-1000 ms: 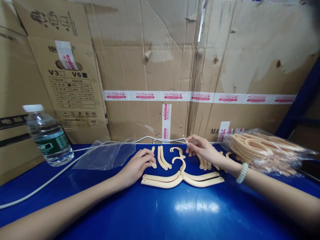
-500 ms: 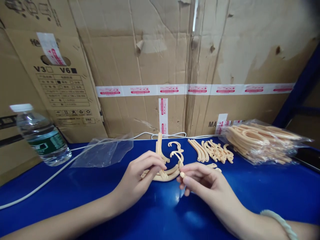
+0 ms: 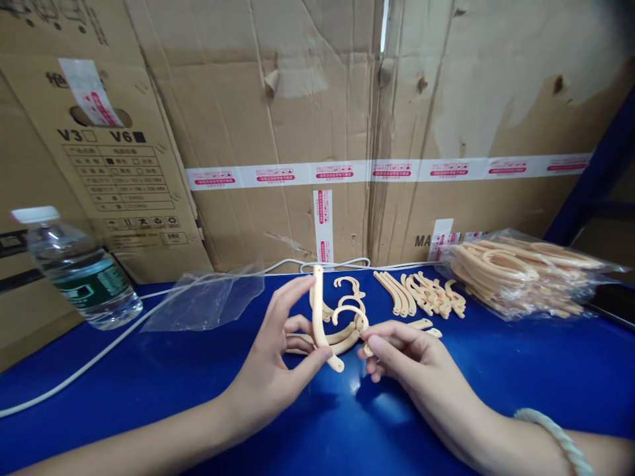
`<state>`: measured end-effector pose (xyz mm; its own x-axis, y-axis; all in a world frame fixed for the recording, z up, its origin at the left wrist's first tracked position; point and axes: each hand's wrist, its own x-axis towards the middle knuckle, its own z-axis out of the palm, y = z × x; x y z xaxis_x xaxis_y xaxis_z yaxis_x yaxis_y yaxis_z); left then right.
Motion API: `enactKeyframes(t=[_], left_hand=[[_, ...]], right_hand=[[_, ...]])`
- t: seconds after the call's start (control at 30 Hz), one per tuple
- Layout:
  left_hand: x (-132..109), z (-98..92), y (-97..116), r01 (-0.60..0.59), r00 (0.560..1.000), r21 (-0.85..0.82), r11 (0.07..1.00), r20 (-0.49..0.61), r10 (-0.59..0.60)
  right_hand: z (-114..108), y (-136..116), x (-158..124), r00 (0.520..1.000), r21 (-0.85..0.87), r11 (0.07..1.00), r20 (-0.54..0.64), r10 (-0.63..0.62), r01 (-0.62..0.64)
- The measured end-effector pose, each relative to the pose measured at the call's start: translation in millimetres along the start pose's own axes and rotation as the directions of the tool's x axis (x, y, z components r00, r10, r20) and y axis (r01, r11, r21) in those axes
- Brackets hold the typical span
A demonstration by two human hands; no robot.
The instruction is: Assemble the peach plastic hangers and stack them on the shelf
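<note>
My left hand (image 3: 278, 354) held a bar (image 3: 319, 311), my right hand (image 3: 414, 360) a hook (image 3: 351, 309): mid-pairing, I judged, with their ends to align next.

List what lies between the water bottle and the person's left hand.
The head view shows a clear plastic sheet and part of a white cable between the water bottle and the left hand.

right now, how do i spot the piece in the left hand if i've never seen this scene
Over the blue table, find the left hand. It holds a slim cream bar, nearly upright, its lower end bending toward the right hand. Only this long bar is held; similar bars lie on the table.
</note>
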<state>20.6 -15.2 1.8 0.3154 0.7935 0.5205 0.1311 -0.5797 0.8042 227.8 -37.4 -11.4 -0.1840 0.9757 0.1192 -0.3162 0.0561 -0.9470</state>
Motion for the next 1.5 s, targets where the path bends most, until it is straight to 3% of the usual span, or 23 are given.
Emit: enactKeyframes(t=[0.07,0.2,0.43,0.6,0.73,0.93,1.27,1.5], left_hand=[[1.3,-0.1,1.8,0.034,0.999,-0.032,0.999,0.004,-0.034],[4.2,0.5,3.3,0.187,0.975,-0.133,0.973,0.148,-0.167],[2.7,9.6,2.0,0.373,0.926,-0.265,0.889,0.16,-0.341],[0.6,12.7,5.6,0.458,0.882,-0.314,0.831,0.275,-0.382],[-2.3,14.4,6.7,0.495,0.864,-0.343,0.798,0.292,-0.41],[-5.6,15.3,5.5,0.451,0.893,-0.312,0.836,0.169,-0.418],[-11.3,14.2,0.3,0.308,0.949,-0.193,0.931,0.134,-0.286],[-10.8,10.4,0.5,0.177,0.978,-0.017,0.984,0.115,-0.174]], right_hand=[[-1.0,0.8,1.2,1.0,0.05,0.998,-0.021,0.023,-0.022],[-2.2,1.5,2.9,0.999,0.103,0.994,-0.001,0.04,-0.039],[-4.0,0.6,3.8,0.997,0.11,0.991,0.046,0.066,-0.07],[-3.2,-1.5,2.4,0.997,0.119,0.99,0.019,0.076,-0.078],[-1.5,-4.4,3.4,0.996,0.133,0.988,0.02,0.082,-0.084],[-3.8,-3.0,4.8,0.99,0.125,0.984,0.068,0.12,-0.127],[-2.7,-4.8,4.2,0.977,0.105,0.977,0.118,0.175,-0.188],[-2.4,-5.9,4.5,0.977,0.103,0.977,0.12,0.175,-0.188]])
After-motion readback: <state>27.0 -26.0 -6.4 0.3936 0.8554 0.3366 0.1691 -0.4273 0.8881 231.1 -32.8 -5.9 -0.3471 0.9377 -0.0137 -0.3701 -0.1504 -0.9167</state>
